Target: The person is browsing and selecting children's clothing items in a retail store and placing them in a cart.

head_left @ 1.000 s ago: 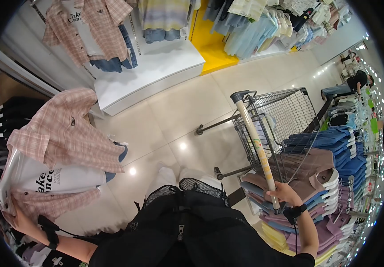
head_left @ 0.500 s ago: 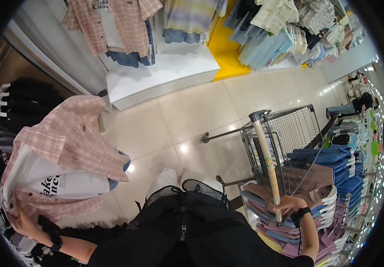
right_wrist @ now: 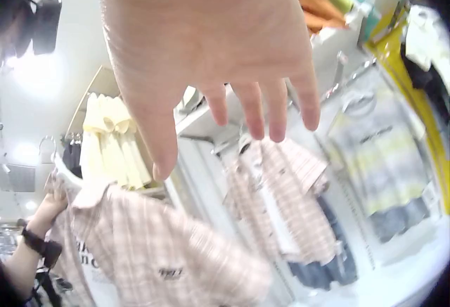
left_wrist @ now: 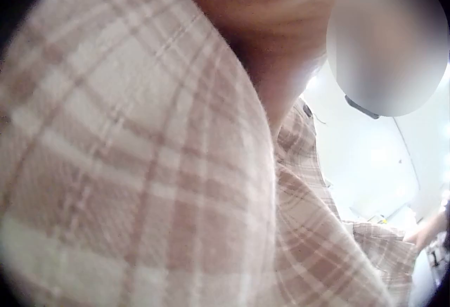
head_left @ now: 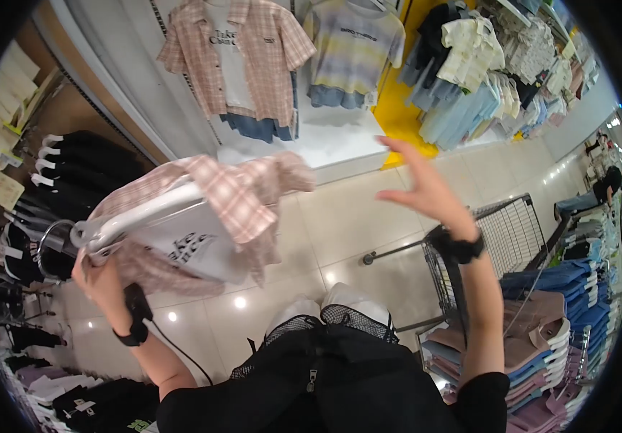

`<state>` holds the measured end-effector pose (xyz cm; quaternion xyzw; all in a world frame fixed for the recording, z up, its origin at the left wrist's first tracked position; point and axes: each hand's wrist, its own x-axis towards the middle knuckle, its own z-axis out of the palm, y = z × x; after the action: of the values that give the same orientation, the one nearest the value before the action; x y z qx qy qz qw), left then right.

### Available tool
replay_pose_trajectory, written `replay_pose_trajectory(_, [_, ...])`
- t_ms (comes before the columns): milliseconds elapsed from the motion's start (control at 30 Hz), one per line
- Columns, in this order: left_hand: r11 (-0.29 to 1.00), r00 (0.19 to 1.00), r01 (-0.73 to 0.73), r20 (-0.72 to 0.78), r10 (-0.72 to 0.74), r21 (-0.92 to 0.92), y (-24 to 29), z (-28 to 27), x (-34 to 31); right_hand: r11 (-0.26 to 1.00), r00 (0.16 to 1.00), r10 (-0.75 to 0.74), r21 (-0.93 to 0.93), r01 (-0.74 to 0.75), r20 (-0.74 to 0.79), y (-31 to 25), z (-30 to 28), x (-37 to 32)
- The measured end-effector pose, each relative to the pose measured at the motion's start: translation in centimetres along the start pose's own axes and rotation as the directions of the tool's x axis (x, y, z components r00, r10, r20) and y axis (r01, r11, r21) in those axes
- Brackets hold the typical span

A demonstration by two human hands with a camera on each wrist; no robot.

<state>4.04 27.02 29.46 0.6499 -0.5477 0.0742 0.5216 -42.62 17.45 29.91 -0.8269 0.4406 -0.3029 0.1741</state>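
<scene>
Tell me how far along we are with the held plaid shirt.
Done: the plaid shirt and its white hanger look free of any rail. In hand: the left hand holds them up; the right hand is open and empty. Left, probably: placing the shirt, which is outside the cart.

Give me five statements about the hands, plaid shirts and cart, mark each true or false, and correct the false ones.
1. The left hand holds a plaid shirt on a white hanger. True.
2. The right hand grips the cart. False: it is raised, open and empty.
3. A matching shirt hangs on display. True.
4. The tee inside the held shirt is black. False: it is white.
5. The cart stands on the person's right. True.
</scene>
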Motion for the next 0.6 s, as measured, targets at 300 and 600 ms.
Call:
replay_pose_trajectory(300, [0.940, 0.957, 0.289, 0.029, -0.288, -0.181, 2.3, 4.8, 1.6, 0.807, 0.957, 0.177, 0.523, -0.274, 0.229, 5.1, 14.8, 5.7])
replay_pose_trajectory(600, [0.968, 0.977, 0.196, 0.112, -0.180, -0.155, 5.4, 13.4, 8.0, 0.834, 0.804, 0.380, 0.545, -0.085, -0.457, 19.0, 9.1, 6.9])
